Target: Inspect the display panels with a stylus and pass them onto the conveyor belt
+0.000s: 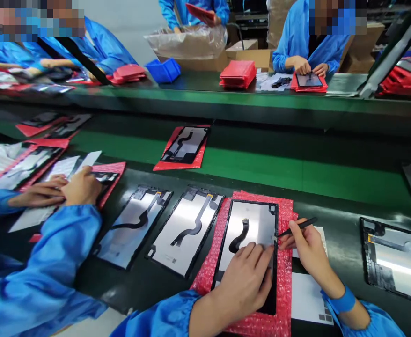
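In front of me a tablet screen panel (256,213), silver-backed with a black frame, lies on red bubble wrap (285,281). A black ribbon cable (238,241) curves over its back. My left hand (242,281) rests on the panel, fingers bent toward its right edge, thumb apart from the index finger. It covers the panel's lower middle. My right hand (307,245) is shut on dark tweezers (302,225); their tip meets the panel's right edge near my left fingertips. Whether the tip grips anything is too small to tell.
More panels lie left (187,229) and right (402,257) of me. White sheets (307,295) sit under my right forearm. A co-worker's hands (81,187) work at left. Beyond, a panel on red wrap (184,145) lies on the green belt (261,161); other people work across it.
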`<state>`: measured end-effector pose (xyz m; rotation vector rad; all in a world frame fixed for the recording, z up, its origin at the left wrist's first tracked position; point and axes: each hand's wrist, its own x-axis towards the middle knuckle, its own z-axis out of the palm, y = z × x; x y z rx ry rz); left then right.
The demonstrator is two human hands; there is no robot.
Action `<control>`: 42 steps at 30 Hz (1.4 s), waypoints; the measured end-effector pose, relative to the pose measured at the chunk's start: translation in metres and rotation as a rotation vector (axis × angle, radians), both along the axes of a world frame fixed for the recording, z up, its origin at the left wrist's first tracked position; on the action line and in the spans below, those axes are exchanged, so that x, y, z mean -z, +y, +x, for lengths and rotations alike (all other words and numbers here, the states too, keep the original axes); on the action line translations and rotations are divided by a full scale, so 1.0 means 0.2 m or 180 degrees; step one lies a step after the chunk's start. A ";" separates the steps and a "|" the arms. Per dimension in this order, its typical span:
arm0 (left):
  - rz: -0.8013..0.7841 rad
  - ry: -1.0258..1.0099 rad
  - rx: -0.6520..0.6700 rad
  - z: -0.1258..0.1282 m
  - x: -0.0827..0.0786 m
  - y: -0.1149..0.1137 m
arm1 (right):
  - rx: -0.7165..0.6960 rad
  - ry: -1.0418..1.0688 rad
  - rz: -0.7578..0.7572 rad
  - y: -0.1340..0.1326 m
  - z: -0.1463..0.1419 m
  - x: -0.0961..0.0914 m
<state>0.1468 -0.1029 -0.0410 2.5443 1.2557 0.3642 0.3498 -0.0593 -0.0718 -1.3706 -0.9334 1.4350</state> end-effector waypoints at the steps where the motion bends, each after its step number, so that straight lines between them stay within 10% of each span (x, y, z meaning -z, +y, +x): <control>1: 0.0038 0.0032 0.0022 0.00 0.00 0.01 | -0.0029 0.0039 -0.0040 0.00 0.00 0.01; 42: 0.0136 0.0495 0.0273 -0.02 0.00 0.02 | -0.0148 -0.0276 -0.0108 -0.02 -0.01 -0.02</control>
